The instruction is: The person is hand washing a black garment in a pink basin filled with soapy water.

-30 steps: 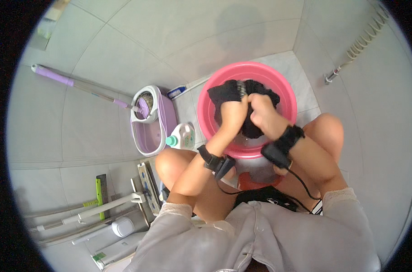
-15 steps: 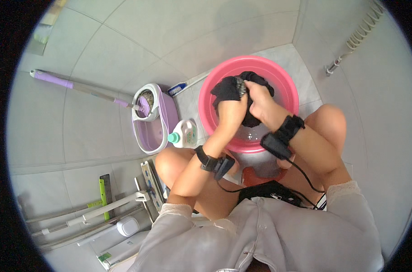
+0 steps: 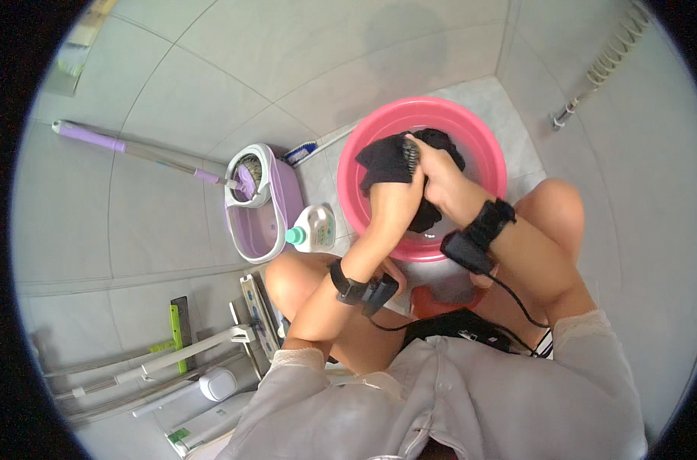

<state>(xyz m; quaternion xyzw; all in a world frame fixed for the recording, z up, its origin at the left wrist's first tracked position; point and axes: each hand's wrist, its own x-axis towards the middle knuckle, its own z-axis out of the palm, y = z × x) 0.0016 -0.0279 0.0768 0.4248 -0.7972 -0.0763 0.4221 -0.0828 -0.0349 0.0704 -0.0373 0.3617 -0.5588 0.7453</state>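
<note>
Two bare hands meet over a round pink basin [image 3: 489, 146], working at a black cloth [image 3: 385, 157] and a small brush [image 3: 410, 156]. The right hand [image 3: 443, 176] is closed on the brush, its thumb near the top and the bristles turned left against the cloth. The left hand [image 3: 397, 197] sits just beside it, in contact with the cloth; its fingers are hidden, so whether they are clamped cannot be told. Part of the cloth is raised around the left hand, while more lies lower in the basin, where some water [image 3: 445, 227] shows. Each forearm wears a black strap with a box, the left strap [image 3: 348, 285] and the right strap [image 3: 492, 221], both joined to black cable. The basin stands on the tiled floor in front of the person's knees. Left of it is a white bottle [image 3: 321, 228] with a green cap, near a purple and white mop bucket [image 3: 290, 192]. A mop [image 3: 87, 136] leans out of that bucket toward the left, and a blue brush [image 3: 301, 153] with a long pale handle lies between bucket and basin. Farther left is a green squeegee [image 3: 177, 335]; a coiled hose [image 3: 614, 57] hangs at upper right.
</note>
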